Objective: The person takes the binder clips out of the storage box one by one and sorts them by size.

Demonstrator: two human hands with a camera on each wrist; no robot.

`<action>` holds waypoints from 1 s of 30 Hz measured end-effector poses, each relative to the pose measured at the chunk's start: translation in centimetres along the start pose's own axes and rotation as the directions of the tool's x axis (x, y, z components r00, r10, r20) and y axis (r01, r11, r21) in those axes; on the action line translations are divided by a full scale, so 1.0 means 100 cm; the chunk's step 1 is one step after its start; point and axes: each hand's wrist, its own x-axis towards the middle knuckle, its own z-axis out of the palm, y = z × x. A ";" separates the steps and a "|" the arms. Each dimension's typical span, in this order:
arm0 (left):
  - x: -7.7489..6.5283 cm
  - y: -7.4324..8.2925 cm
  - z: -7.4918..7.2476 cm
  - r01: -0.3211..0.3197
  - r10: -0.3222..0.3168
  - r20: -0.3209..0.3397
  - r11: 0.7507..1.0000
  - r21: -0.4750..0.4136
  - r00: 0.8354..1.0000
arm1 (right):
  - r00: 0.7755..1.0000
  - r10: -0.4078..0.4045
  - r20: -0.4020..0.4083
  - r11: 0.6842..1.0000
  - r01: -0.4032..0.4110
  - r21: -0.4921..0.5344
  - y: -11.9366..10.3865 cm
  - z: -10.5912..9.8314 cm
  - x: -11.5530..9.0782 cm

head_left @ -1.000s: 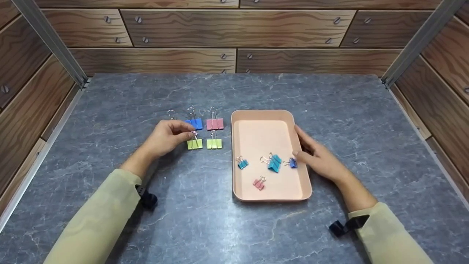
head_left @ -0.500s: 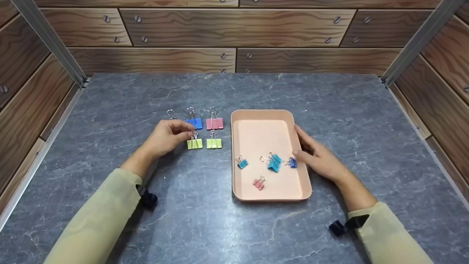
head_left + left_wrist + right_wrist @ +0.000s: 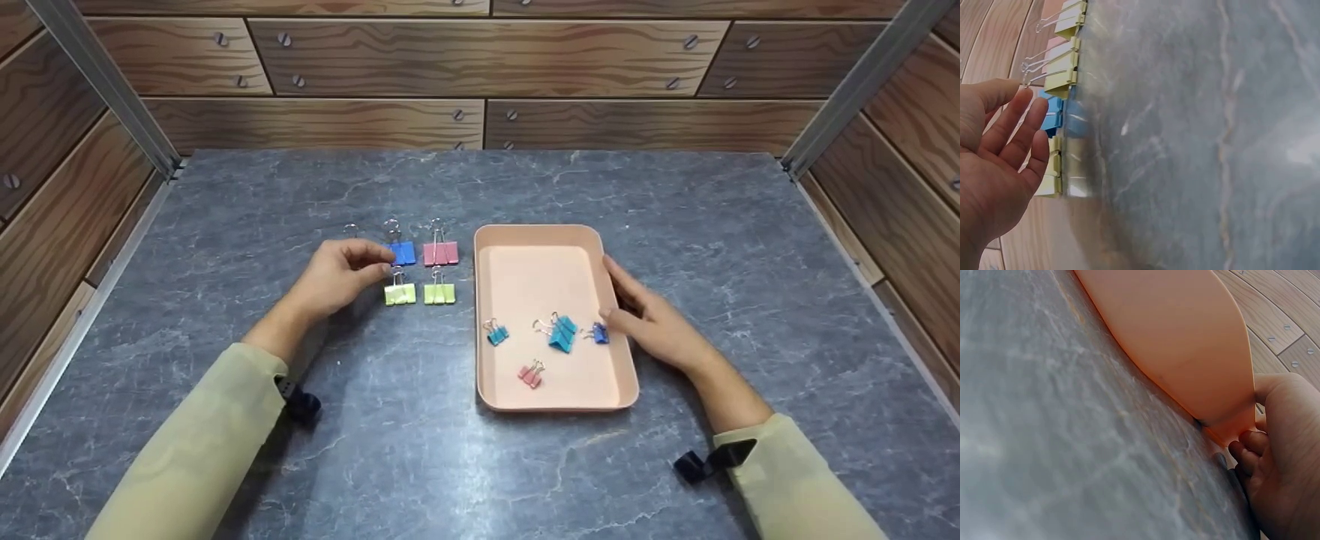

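Left grip (image 3: pixel 337 277): fingers apart, shifted slightly away from the adjacent yellow-green binder clip (image 3: pixel 400 295). Blue binder clip (image 3: pixel 404 253) lies just beyond its fingertips. Right grip (image 3: pixel 654 330): clamped on adjacent tray (image 3: pixel 536 281).

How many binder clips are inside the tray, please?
4 in the tray: a small teal clip at left, a blue clip at right, a larger teal clip between them, and a pink clip nearest the person. None looks hidden.
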 end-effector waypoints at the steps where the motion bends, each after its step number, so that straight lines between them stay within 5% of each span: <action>1: 0.000 0.002 0.000 -0.004 0.004 -0.005 1.000 -0.003 1.000 | 1.000 0.002 -0.001 1.000 -0.002 -0.003 0.000 0.000 0.000; 7: -0.001 0.029 0.004 -0.063 0.063 -0.010 0.998 0.008 0.998 | 1.000 0.003 -0.005 1.000 -0.003 -0.013 0.001 0.000 -0.001; 12: -0.001 0.055 0.016 -0.138 0.138 0.061 0.990 0.004 0.989 | 1.000 0.002 -0.013 1.000 -0.002 -0.026 0.002 0.000 -0.001; 23: 0.005 0.085 0.063 -0.272 0.275 0.231 0.961 -0.047 0.933 | 1.000 -0.001 -0.011 1.000 0.001 -0.010 0.001 0.000 0.000; 30: 0.013 0.093 0.093 -0.294 0.295 0.308 0.954 -0.050 0.905 | 1.000 -0.010 -0.008 1.000 0.010 -0.012 0.000 0.001 0.001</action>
